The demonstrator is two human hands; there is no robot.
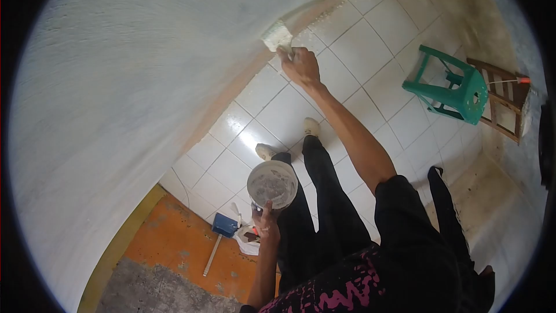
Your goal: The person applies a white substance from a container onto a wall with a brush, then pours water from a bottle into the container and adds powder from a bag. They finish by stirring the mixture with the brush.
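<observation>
My right hand (302, 67) is closed round the handle of a wide, whitish brush (278, 37). The brush's head lies against the lower edge of the pale wall (145, 52), just above the floor tiles. Lower down, my left hand (266, 220) grips the rim of a round, translucent bucket (272, 184) with its fingers. Greyish-white residue coats the inside of the bucket, which hangs over my legs.
A green plastic stool (472, 95) lies near a brown wooden rack (504, 101) at the right. A blue dustpan (225, 225) and a white bag (249, 246) sit at the lower left, by the orange floor (168, 235). White tiles (370, 40) run under my feet.
</observation>
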